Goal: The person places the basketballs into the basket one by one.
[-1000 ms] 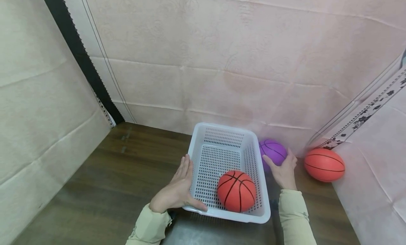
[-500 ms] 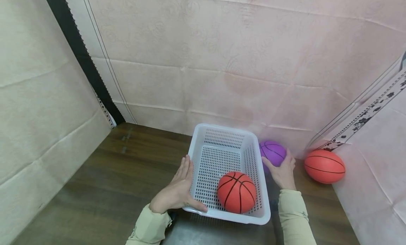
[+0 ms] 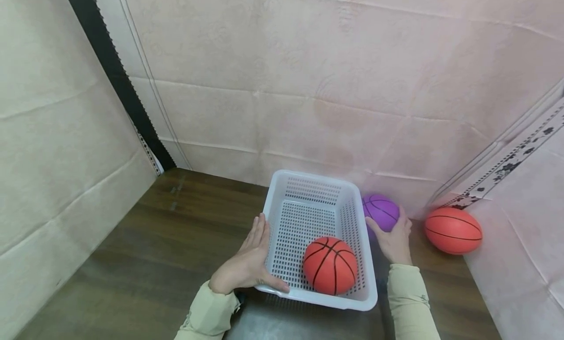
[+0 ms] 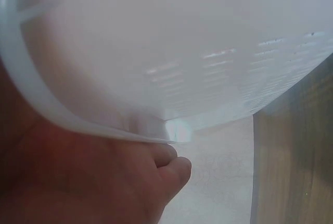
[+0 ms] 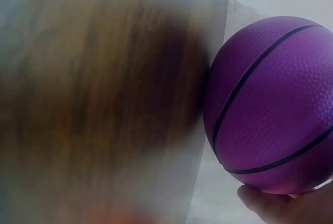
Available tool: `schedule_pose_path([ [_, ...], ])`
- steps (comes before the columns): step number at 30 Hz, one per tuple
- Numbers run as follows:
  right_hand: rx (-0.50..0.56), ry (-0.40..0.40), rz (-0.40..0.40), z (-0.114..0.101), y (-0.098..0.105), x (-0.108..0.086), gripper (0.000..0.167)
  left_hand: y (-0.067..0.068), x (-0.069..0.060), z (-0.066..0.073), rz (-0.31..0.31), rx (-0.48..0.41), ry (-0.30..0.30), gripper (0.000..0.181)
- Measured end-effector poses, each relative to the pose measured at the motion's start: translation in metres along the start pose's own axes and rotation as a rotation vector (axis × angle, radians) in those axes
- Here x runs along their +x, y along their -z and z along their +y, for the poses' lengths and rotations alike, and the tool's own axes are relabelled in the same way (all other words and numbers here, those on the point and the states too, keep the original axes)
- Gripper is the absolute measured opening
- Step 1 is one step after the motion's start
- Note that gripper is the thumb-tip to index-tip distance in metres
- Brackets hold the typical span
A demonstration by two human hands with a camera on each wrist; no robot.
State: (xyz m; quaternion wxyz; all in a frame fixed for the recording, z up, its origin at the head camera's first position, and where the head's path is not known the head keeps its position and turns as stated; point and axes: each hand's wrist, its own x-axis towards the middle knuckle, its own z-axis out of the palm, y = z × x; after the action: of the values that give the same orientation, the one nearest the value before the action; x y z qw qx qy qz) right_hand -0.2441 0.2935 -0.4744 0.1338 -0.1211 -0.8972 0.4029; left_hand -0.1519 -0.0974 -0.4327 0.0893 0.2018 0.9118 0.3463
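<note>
Basket [image 3: 304, 220], one in number, white and perforated, sits in front of me with my left hand [image 3: 246, 264] at its near left corner: the fingers lie straight along the outside of its left side, and the thumb rests on the near rim. My right hand [image 3: 395, 239] grasps the only purple ball [image 3: 382, 212], thumb on its left and fingers on its right, just beside the basket's right side and close to the pale back wall [image 3: 308, 110]; whether ball and basket touch I cannot tell. I count three balls in all, each marked with black lines: the purple one and two orange-red ones. The first orange-red ball [image 3: 330, 265] lies inside the basket, toward its near right corner; the second orange-red ball [image 3: 454, 230] rests on the wooden table [image 3: 145, 261], to the right of my right hand and near the right wall [image 3: 524, 242]. Both my sleeves [image 3: 209, 310] are pale green, and one black strip [image 3: 116, 80] runs down the corner on the left
</note>
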Motion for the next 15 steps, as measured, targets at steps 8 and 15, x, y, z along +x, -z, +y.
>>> schedule_pose_path([
  [8,0.047,-0.014,0.017,0.003,0.002,-0.004,0.109,0.000,0.000,0.000,0.004,0.011,-0.005,0.152],
  [15,0.080,-0.029,0.063,0.007,0.007,-0.011,0.108,0.000,0.000,0.000,0.000,0.018,-0.005,0.152],
])
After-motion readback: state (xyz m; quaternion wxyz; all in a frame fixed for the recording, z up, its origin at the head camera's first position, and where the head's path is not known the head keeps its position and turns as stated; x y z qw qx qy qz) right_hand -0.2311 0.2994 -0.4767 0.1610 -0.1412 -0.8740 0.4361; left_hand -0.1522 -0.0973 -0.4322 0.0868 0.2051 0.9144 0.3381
